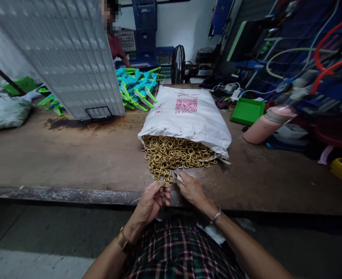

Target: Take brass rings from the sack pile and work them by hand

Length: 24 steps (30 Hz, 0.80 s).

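Note:
Many brass-coloured rings [175, 152] spill from the open mouth of a white sack [166, 110] onto the wooden table. At the table's front edge my left hand [153, 199] pinches one ring [166, 185] between thumb and fingertips, its other fingers curled. Close by on the right, my right hand [192, 190] is closed around a small tool with a pale handle and a dark tip [179, 178]. That tip points toward the rings; the tool's exact kind is mostly hidden by the fingers.
A ribbed white panel [72, 58] stands at the left, beside turquoise-and-green plastic parts [137, 87]. To the right are a green tray [247, 111] and a pink bottle [268, 124]. A black fan [178, 64] and a co-worker [116, 48] are behind the table [57, 155].

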### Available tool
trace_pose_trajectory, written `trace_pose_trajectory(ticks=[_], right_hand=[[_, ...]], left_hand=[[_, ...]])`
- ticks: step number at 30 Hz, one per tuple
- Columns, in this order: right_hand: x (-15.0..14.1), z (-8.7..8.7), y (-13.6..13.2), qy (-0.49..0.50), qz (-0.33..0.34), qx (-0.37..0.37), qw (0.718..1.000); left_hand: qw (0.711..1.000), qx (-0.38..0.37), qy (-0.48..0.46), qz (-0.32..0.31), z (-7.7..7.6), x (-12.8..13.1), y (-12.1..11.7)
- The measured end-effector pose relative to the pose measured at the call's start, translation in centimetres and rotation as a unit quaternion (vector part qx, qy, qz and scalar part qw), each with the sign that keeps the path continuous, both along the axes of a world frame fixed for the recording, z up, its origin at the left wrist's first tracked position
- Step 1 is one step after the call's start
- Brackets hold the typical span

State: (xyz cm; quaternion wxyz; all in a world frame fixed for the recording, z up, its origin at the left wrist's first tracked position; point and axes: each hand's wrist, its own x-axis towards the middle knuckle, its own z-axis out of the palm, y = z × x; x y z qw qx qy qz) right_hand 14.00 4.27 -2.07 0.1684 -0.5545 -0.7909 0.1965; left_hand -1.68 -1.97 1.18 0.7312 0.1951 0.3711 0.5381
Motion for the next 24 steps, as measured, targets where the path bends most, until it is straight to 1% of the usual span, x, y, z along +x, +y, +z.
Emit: trace_pose_trajectory(ticks=[5, 8, 10, 14, 17, 19, 21, 24], right_hand=[[-1.8, 0.2, 0.4, -0.002, -0.003, 0.008, 1.000], [-2.4, 0.4, 0.7, -0.004, 0.015, 0.009, 1.000], [-2.7, 0.4, 0.8, -0.009, 0.019, 0.013, 1.000], [-2.9, 0.0, 1.0, -0.024, 0.014, 0.021, 0.999], [-2.6, -0.3, 1.2, -0.009, 0.016, 0.029, 0.999], [-2.3, -0.3, 1.3, 0.013, 0.018, 0.035, 0.999], [-1.9, -0.2, 1.2, 0.036, 0.017, 0.037, 0.999], [-1.2, -0.1, 1.1, 0.062, 0.008, 0.020, 0.998]], left_hand=[[0.997, -0.021, -0.014, 0.074, -0.9, -2.0, -0.2], [0.992, -0.046, -0.035, 0.109, -1.0, -2.5, 0.1], [0.990, -0.060, -0.049, 0.119, -1.1, -2.6, 0.3], [0.988, -0.077, -0.072, 0.113, -1.3, -2.3, 0.6], [0.989, -0.081, -0.068, 0.106, -1.4, -2.1, 0.5], [0.991, -0.077, -0.070, 0.085, -1.3, -2.0, 0.5], [0.993, -0.069, -0.082, 0.052, -1.3, -1.9, 0.7], [0.992, -0.074, -0.101, 0.014, -1.2, -1.6, 1.1]])
